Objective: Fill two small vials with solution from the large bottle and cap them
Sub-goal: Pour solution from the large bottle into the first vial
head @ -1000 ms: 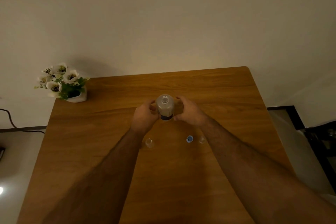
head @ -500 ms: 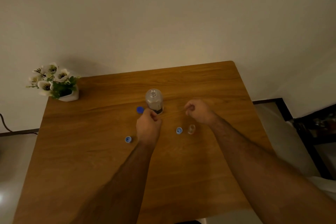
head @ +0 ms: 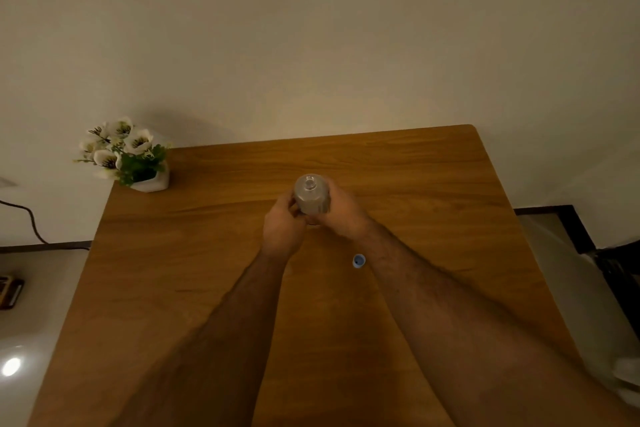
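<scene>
Currently both hands, left hand (head: pixel 282 230) and right hand (head: pixel 343 213), fingers curled round uncapped large bottle (head: pixel 311 194), upright over bench (head: pixel 173 270); blue cap (head: pixel 358 260) beside right forearm.

Bare forearms, hairy; hands (head: pixel 313 218) ungloved, no sleeves visible.

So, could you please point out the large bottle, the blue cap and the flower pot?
large bottle (head: pixel 310 197), head view, on its clear shoulder.
blue cap (head: pixel 358 260), head view, on its top.
flower pot (head: pixel 152 181), head view, on its white side.
</scene>
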